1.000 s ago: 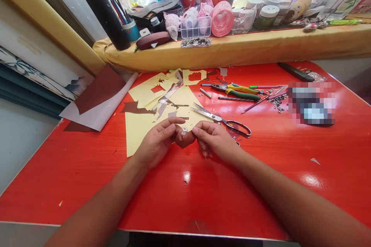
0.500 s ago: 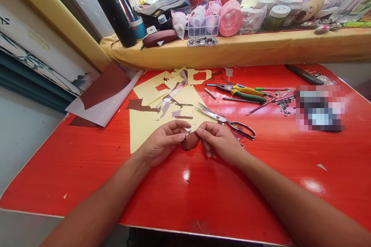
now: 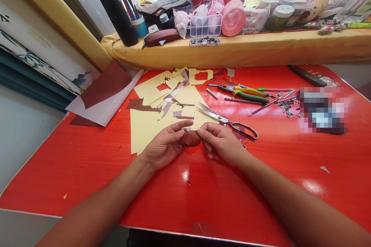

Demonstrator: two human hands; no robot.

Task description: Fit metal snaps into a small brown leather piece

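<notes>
Between my two hands is a small curved piece of brown leather-like material (image 3: 191, 139), held above the red table. My left hand (image 3: 166, 142) pinches its left side, where a small silvery snap button (image 3: 189, 128) shows near the thumb and forefinger. With thumb and forefinger, my right hand (image 3: 218, 139) grips the upper right edge; its other fingers curl below. Scissors (image 3: 222, 119) lie just beyond my right hand, blades partly apart. Yellow paper (image 3: 145, 133) with brown offcuts (image 3: 143, 105) on it spreads beyond my left hand.
Pliers (image 3: 246, 93), a short metal rod (image 3: 211, 93) and loose snap parts (image 3: 285, 106) lie at the back right. A brown sheet with pale backing (image 3: 106, 88) curls at the left. Jars, a clear divided box (image 3: 205, 26) and bags crowd the yellow-covered ledge (image 3: 246, 52).
My left thumb and forefinger have shifted on the brown piece, and the snap button now sits higher, by the forefinger tip. More of the piece's broad face shows. My right hand keeps its pinch.
</notes>
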